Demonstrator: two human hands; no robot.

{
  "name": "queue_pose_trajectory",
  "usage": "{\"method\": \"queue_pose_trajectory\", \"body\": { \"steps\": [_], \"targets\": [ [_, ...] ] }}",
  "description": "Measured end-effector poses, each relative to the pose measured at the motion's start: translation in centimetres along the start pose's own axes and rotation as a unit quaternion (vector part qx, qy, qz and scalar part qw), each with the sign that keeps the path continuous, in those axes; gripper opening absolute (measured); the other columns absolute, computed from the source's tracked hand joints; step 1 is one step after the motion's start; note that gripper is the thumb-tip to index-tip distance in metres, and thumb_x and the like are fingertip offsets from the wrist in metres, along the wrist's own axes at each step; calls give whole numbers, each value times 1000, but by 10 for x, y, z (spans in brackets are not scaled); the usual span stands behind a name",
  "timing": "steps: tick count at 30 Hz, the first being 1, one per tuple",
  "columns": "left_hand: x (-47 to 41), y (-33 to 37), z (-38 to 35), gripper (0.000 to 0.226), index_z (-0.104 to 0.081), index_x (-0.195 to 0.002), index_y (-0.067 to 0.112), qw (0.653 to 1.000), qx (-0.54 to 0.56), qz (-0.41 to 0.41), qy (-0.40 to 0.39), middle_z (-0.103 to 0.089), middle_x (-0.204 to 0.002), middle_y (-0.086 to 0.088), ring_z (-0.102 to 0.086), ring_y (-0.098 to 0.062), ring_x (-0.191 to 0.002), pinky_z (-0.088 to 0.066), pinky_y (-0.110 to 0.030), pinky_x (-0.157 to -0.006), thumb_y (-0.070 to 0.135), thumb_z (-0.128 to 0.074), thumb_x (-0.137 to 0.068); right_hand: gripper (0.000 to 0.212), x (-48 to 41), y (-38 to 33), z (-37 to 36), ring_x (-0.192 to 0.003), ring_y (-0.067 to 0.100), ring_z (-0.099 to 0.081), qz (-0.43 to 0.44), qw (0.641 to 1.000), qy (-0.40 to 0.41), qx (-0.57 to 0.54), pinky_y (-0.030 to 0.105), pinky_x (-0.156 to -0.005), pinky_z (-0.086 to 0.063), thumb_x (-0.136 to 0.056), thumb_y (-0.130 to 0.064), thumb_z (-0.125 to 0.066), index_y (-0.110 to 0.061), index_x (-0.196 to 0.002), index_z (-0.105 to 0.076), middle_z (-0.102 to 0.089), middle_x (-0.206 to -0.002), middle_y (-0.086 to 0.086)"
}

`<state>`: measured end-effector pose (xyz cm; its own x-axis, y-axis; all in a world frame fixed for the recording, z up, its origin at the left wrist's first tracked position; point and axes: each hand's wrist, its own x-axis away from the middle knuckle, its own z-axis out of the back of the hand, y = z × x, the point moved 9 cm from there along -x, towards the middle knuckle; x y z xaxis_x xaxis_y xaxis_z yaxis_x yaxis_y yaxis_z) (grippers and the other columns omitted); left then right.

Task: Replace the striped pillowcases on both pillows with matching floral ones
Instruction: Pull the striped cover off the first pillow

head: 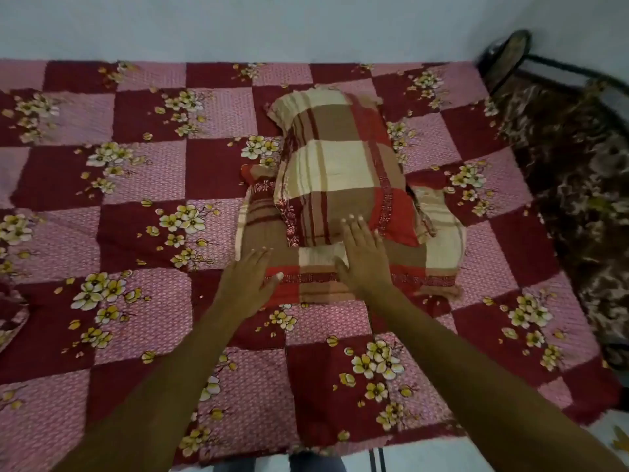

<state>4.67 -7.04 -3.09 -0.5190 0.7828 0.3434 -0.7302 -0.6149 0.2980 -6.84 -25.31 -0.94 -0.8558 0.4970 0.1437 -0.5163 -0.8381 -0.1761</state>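
Observation:
Two pillows in striped red, brown and cream cases lie in the middle of the bed. The upper pillow [335, 165] lies lengthwise across the lower pillow [408, 257], which sits crosswise. My left hand [246, 284] rests flat with fingers apart at the lower pillow's near left corner. My right hand [360, 253] lies flat with fingers spread on the lower pillow, its fingertips touching the near end of the upper pillow. Neither hand grips anything. No separate floral pillowcase is in view.
The bed wears a red and pink checked sheet [136, 185] with cream flowers. A pale wall [272, 25] runs behind it. A brown patterned blanket [575, 165] is heaped at the right edge by a dark metal bed frame [520, 52]. Floor shows below the near edge.

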Motion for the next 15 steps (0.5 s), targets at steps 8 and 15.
{"method": "queue_pose_trajectory", "body": {
  "steps": [8,15],
  "targets": [
    [-53,-31,-77,75,-32,-151,14,997,-78,18,-2,-35,-155,-10,-36,-30,-140,-36,-50,-105,56,-21,-90,107,-134,27,-44,-152,29,5,-21,998,50,39,53,-118,5,-82,-40,-69,-12,-157,3,2,-165,11],
    [-59,-41,-100,78,-17,-155,18,999,-32,16,-31,-20,-161,-5,-20,-25,-148,-26,-50,-115,60,-21,-89,43,-180,37,-23,-124,28,-52,-26,987,157,18,63,-114,-19,-79,-11,-59,-18,-122,-60,-63,-122,5]
  ]
}}
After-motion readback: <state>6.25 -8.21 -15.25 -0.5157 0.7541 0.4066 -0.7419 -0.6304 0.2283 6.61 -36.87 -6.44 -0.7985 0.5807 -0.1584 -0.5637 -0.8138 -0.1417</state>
